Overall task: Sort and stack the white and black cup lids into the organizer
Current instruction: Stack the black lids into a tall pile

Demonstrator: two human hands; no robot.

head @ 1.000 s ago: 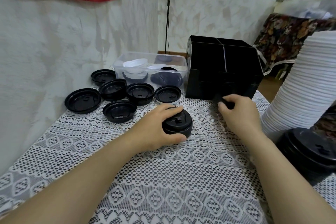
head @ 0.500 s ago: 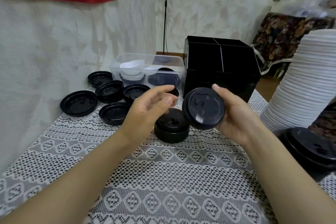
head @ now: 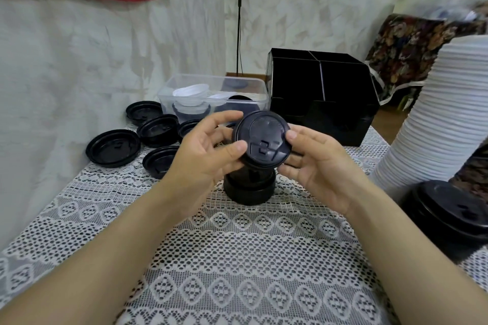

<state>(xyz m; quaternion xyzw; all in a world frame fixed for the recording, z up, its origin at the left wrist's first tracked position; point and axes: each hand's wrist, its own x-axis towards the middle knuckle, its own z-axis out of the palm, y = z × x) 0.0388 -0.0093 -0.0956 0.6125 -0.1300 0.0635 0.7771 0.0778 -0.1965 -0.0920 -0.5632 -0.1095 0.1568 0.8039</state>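
In the head view, at frame centre, the left hand (head: 203, 155) and right hand (head: 320, 163) pinch a round black plastic lid (head: 261, 140) by its rim, fingers curled, its top tilted toward the camera. Just below it, a short stack of black lids (head: 249, 188) stands on the white lace tablecloth (head: 237, 258). The black compartmented organizer (head: 320, 92) stands behind, upper centre.

Both bare forearms reach forward and the raised hands meet in the middle. The left hand (head: 203, 152) pinches a black lid (head: 260, 140) at its edge between thumb and fingers. The right hand (head: 320, 166), palm up, holds the opposite side, thumb on the rim.
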